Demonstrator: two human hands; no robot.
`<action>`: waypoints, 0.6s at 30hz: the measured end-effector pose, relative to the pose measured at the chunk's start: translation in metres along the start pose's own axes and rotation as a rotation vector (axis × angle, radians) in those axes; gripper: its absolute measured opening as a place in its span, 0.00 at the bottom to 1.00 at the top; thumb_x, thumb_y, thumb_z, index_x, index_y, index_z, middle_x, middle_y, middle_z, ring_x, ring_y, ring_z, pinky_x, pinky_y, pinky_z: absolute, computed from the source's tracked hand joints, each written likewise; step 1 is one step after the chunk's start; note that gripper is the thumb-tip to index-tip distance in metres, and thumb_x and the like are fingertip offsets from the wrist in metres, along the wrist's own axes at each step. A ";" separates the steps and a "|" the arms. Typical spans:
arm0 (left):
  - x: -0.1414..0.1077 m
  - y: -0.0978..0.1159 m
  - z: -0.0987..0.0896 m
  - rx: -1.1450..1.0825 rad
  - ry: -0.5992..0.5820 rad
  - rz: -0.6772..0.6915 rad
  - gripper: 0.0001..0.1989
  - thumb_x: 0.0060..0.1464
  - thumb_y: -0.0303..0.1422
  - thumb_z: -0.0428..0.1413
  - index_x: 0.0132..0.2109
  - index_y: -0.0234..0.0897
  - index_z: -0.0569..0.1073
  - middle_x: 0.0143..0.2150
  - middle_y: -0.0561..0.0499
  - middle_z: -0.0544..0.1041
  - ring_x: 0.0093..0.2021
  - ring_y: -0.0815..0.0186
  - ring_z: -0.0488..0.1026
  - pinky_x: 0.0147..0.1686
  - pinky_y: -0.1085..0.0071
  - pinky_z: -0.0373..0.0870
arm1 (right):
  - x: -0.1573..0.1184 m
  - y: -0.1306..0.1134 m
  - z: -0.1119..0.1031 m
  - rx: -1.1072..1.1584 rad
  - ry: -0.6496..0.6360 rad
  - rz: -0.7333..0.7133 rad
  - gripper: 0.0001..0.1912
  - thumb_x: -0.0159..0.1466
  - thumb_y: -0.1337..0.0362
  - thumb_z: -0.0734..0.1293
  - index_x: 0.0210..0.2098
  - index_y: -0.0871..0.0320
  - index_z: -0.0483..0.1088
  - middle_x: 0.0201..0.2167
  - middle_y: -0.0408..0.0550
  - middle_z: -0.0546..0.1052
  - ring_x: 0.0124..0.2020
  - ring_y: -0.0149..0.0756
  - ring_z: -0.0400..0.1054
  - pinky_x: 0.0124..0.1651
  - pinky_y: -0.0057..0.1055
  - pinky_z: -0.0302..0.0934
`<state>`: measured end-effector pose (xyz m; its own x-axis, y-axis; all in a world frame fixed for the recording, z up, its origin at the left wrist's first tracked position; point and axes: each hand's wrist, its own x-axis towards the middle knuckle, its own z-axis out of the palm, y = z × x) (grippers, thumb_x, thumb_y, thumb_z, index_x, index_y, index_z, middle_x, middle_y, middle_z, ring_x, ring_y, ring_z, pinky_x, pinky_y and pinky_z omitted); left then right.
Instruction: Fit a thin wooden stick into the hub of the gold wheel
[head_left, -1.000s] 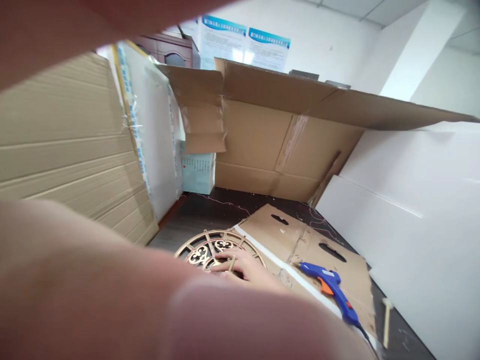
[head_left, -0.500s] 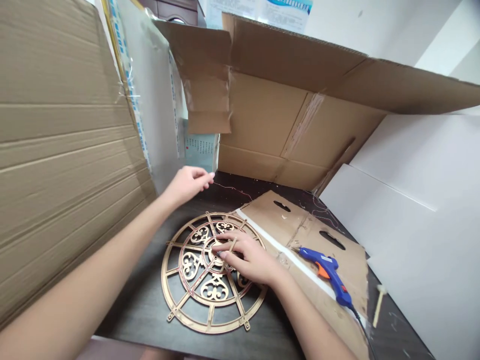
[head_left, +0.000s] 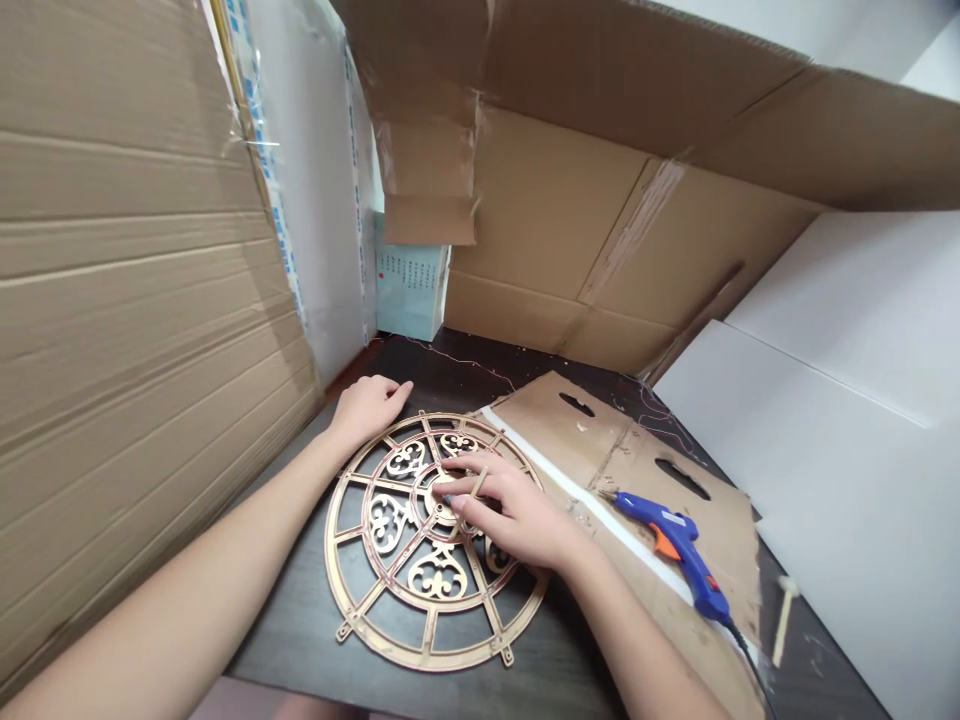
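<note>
A round gold-coloured openwork frame [head_left: 379, 646] with spokes and scroll ornaments lies flat on the dark table. My right hand [head_left: 517, 515] rests over its hub, with a thin pale stick [head_left: 480, 481] held between the fingers. Near the thumb tip is a small dark spot that I cannot make out. Low beside the frame's far-left rim is my left hand [head_left: 371, 405], fingers curled together; whatever they may hold is hidden. Behind it, a thin red thread [head_left: 457, 358] trails across the table.
A blue hot glue gun [head_left: 679, 545] lies on a flat cardboard sheet [head_left: 540, 410] to the right. Farther right is another pale stick [head_left: 785, 620] with a blob on its end. Cardboard walls [head_left: 555, 210] and white panels [head_left: 825, 400] enclose the table; a light-blue box [head_left: 411, 290] stands at the back.
My left hand has come down from its raised pinch to beside the frame's far-left rim. My right hand stays over the hub with the stick. The camera view has tilted down.
</note>
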<state>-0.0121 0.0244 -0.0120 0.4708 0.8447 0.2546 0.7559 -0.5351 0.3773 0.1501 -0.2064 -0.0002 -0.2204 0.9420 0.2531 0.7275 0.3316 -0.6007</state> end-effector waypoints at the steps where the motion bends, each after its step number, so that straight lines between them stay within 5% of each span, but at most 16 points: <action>1: 0.000 0.001 0.001 0.014 -0.004 -0.008 0.29 0.61 0.52 0.41 0.36 0.42 0.82 0.37 0.44 0.83 0.41 0.51 0.77 0.34 0.65 0.62 | 0.000 0.001 0.000 0.002 -0.001 0.006 0.16 0.71 0.59 0.63 0.54 0.51 0.77 0.62 0.46 0.70 0.65 0.40 0.59 0.69 0.43 0.52; 5: -0.002 0.004 0.001 0.031 -0.018 -0.008 0.29 0.60 0.53 0.42 0.39 0.44 0.82 0.40 0.45 0.83 0.44 0.50 0.78 0.37 0.64 0.65 | 0.000 0.001 0.002 0.002 -0.012 0.025 0.16 0.72 0.58 0.62 0.53 0.52 0.77 0.62 0.47 0.70 0.66 0.41 0.58 0.69 0.44 0.52; 12: -0.006 0.007 -0.002 0.081 -0.091 0.041 0.25 0.56 0.54 0.47 0.25 0.42 0.74 0.29 0.48 0.79 0.34 0.55 0.75 0.30 0.66 0.57 | -0.001 -0.001 0.003 -0.015 -0.013 0.031 0.16 0.72 0.59 0.62 0.54 0.50 0.76 0.62 0.46 0.69 0.66 0.39 0.58 0.69 0.42 0.52; 18: -0.004 0.008 -0.002 0.093 -0.106 0.074 0.25 0.56 0.55 0.47 0.25 0.41 0.72 0.29 0.47 0.78 0.34 0.56 0.74 0.30 0.66 0.55 | 0.000 -0.002 0.002 -0.005 -0.016 0.038 0.16 0.72 0.59 0.62 0.54 0.50 0.77 0.62 0.46 0.70 0.66 0.40 0.59 0.69 0.42 0.52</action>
<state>-0.0093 0.0166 -0.0086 0.5681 0.8027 0.1814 0.7541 -0.5960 0.2758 0.1473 -0.2068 -0.0008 -0.2028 0.9546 0.2182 0.7387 0.2954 -0.6058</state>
